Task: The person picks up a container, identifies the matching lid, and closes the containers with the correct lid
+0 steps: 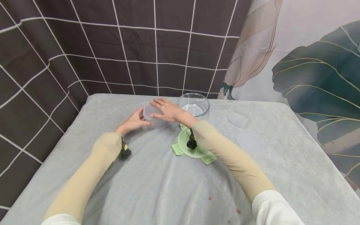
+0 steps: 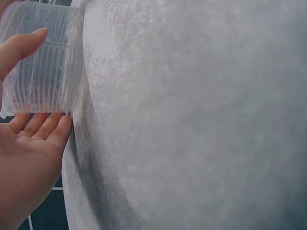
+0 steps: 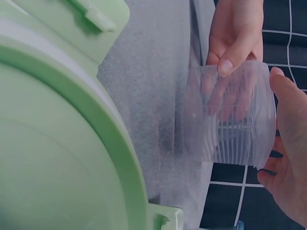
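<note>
So the left hand (image 1: pixel 134 121) has a clear tub (image 1: pixel 149 109) gripped from the left, thumb apart from the fingers, toward the table's (image 1: pixel 152 175) far side. Right hand's (image 1: pixel 170 112) spread across the top from the right, fingers pretty straight, touching it. Glass bowl (image 1: pixel 194 108) just right of that, green lid (image 1: pixel 184 143) nearer, under the right wrist.

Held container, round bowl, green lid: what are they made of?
Container: likely thin plastic, semi-gloss; cloudy, see-through walls with fine parallel lines.
Bowl: probably glass, glossy; colourless, bright rim highlights, but clear plastic is possible.
Lid: looks like satin plastic; even green, moulded flaps.
</note>
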Demonstrator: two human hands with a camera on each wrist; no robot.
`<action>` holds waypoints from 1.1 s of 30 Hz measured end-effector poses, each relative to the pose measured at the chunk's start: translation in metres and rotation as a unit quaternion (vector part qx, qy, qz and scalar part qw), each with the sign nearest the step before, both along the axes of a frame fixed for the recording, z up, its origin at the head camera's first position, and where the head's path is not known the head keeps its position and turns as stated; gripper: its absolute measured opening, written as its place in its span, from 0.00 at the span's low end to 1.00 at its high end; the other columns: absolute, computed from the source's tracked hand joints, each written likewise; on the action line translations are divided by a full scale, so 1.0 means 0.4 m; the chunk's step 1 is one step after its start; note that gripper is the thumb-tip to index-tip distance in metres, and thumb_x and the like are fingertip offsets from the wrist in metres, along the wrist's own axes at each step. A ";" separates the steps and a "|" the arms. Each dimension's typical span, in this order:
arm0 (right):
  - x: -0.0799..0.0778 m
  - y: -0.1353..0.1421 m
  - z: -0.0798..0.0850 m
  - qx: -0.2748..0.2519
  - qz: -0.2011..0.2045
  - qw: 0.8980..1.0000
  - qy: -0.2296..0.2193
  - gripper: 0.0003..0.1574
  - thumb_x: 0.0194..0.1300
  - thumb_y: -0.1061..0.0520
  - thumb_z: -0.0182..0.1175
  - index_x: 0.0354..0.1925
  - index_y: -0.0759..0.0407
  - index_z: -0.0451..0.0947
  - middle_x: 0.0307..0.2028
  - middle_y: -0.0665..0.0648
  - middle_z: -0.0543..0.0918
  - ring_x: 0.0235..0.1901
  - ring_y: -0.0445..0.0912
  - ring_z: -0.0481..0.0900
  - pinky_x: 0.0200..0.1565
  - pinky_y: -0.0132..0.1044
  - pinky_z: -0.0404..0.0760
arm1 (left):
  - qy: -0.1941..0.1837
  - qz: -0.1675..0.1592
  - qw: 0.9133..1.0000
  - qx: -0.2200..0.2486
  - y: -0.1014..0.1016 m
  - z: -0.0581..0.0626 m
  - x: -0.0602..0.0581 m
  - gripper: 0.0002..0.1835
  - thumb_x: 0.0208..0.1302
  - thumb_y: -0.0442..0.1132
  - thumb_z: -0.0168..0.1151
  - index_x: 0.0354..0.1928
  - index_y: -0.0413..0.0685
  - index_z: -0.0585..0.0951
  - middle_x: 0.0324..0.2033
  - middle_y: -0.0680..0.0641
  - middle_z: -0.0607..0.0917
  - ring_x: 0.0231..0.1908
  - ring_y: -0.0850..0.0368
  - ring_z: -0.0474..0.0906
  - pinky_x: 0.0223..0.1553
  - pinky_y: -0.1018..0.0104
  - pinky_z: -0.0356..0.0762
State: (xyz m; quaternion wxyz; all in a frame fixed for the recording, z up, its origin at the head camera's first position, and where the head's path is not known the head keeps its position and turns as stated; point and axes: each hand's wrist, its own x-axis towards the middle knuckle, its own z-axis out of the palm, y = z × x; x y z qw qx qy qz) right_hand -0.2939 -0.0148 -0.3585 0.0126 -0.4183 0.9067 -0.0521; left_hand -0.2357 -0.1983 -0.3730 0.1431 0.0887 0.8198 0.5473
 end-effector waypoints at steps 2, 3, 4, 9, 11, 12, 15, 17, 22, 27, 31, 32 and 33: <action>0.000 0.000 -0.002 0.002 0.001 1.000 0.005 0.42 0.64 0.31 0.40 0.69 0.48 0.50 0.69 0.56 0.54 0.69 0.51 0.48 0.69 0.45 0.53 | 0.000 0.000 1.000 0.004 -0.005 -0.012 -0.010 0.44 0.49 0.30 0.65 0.65 0.38 0.51 0.63 0.35 0.61 0.65 0.42 0.58 0.66 0.51 0.58; 0.001 -0.001 -0.002 0.003 0.001 1.000 0.007 0.42 0.64 0.31 0.40 0.69 0.48 0.50 0.69 0.56 0.54 0.69 0.51 0.49 0.69 0.46 0.53 | 0.001 0.000 1.000 0.006 -0.008 -0.018 -0.015 0.44 0.49 0.30 0.65 0.65 0.39 0.51 0.63 0.36 0.61 0.65 0.42 0.58 0.66 0.51 0.58; 0.002 -0.001 -0.002 0.004 0.001 1.000 0.009 0.42 0.64 0.31 0.40 0.69 0.48 0.50 0.69 0.56 0.54 0.69 0.51 0.49 0.69 0.46 0.54 | 0.001 0.000 1.000 0.007 -0.010 -0.026 -0.020 0.45 0.49 0.30 0.66 0.66 0.39 0.50 0.64 0.36 0.61 0.65 0.42 0.58 0.66 0.51 0.58; 0.009 -0.001 -0.001 0.006 0.001 1.000 0.015 0.42 0.64 0.31 0.40 0.68 0.48 0.51 0.69 0.56 0.54 0.69 0.51 0.50 0.69 0.45 0.54 | 0.013 0.000 1.000 -0.001 -0.019 -0.059 -0.038 0.46 0.49 0.33 0.67 0.66 0.42 0.50 0.64 0.39 0.62 0.65 0.44 0.59 0.65 0.53 0.59; 0.012 -0.001 -0.001 0.007 0.001 1.000 0.018 0.42 0.63 0.31 0.41 0.68 0.49 0.51 0.69 0.56 0.54 0.69 0.51 0.50 0.69 0.44 0.54 | 0.017 0.001 1.000 -0.005 -0.021 -0.065 -0.041 0.46 0.48 0.34 0.67 0.66 0.43 0.50 0.63 0.39 0.62 0.65 0.45 0.59 0.65 0.53 0.60; 0.013 -0.001 -0.001 0.008 0.001 1.000 0.020 0.42 0.63 0.31 0.41 0.68 0.48 0.51 0.69 0.56 0.55 0.69 0.51 0.50 0.69 0.44 0.55 | 0.018 0.002 1.000 -0.007 -0.021 -0.067 -0.042 0.46 0.48 0.34 0.67 0.66 0.43 0.51 0.63 0.39 0.62 0.65 0.45 0.59 0.65 0.53 0.60; 0.015 0.000 -0.001 0.011 0.000 1.000 0.022 0.42 0.63 0.31 0.41 0.68 0.48 0.51 0.69 0.55 0.54 0.69 0.50 0.50 0.67 0.45 0.57 | 0.021 0.001 1.000 -0.013 -0.022 -0.069 -0.043 0.46 0.49 0.35 0.67 0.67 0.43 0.50 0.64 0.39 0.62 0.65 0.45 0.59 0.65 0.53 0.59; 0.016 0.001 -0.001 0.012 0.000 1.000 0.021 0.42 0.62 0.30 0.41 0.68 0.47 0.51 0.69 0.55 0.54 0.68 0.50 0.50 0.67 0.46 0.59 | 0.019 0.002 1.000 -0.016 -0.021 -0.068 -0.043 0.47 0.48 0.35 0.67 0.67 0.44 0.50 0.64 0.39 0.62 0.65 0.45 0.59 0.66 0.53 0.59; 0.017 0.000 0.000 0.022 -0.003 1.000 0.018 0.43 0.62 0.30 0.40 0.68 0.47 0.50 0.69 0.55 0.53 0.69 0.51 0.50 0.68 0.46 0.57 | 0.017 0.001 1.000 -0.012 -0.020 -0.064 -0.043 0.47 0.48 0.35 0.67 0.67 0.44 0.50 0.64 0.39 0.62 0.65 0.45 0.59 0.66 0.53 0.59; 0.020 -0.006 0.002 0.040 -0.002 0.999 0.022 0.43 0.64 0.30 0.38 0.69 0.48 0.48 0.70 0.54 0.51 0.70 0.50 0.46 0.70 0.43 0.50 | 0.021 0.000 1.000 -0.004 -0.020 -0.064 -0.042 0.46 0.49 0.33 0.66 0.67 0.42 0.49 0.64 0.39 0.62 0.65 0.45 0.59 0.66 0.54 0.58; 0.024 -0.016 -0.001 0.054 0.025 0.998 0.032 0.41 0.67 0.35 0.35 0.70 0.54 0.45 0.71 0.55 0.48 0.71 0.48 0.43 0.71 0.39 0.45 | 0.033 -0.001 0.999 -0.005 -0.020 -0.064 -0.041 0.45 0.49 0.32 0.66 0.66 0.39 0.50 0.64 0.37 0.61 0.65 0.43 0.59 0.67 0.53 0.55; 0.025 -0.019 -0.002 0.058 0.033 0.997 0.034 0.40 0.68 0.36 0.33 0.70 0.55 0.44 0.71 0.55 0.48 0.71 0.48 0.43 0.71 0.38 0.44 | 0.035 -0.001 0.999 -0.005 -0.020 -0.064 -0.041 0.45 0.49 0.31 0.66 0.66 0.38 0.50 0.64 0.37 0.61 0.64 0.43 0.59 0.67 0.52 0.55; 0.026 -0.022 -0.003 0.062 0.040 0.997 0.035 0.40 0.69 0.37 0.32 0.70 0.55 0.43 0.71 0.55 0.47 0.71 0.48 0.43 0.71 0.38 0.44 | 0.036 0.000 0.999 -0.006 -0.020 -0.064 -0.040 0.45 0.49 0.31 0.66 0.66 0.38 0.51 0.64 0.37 0.61 0.64 0.43 0.59 0.67 0.52 0.55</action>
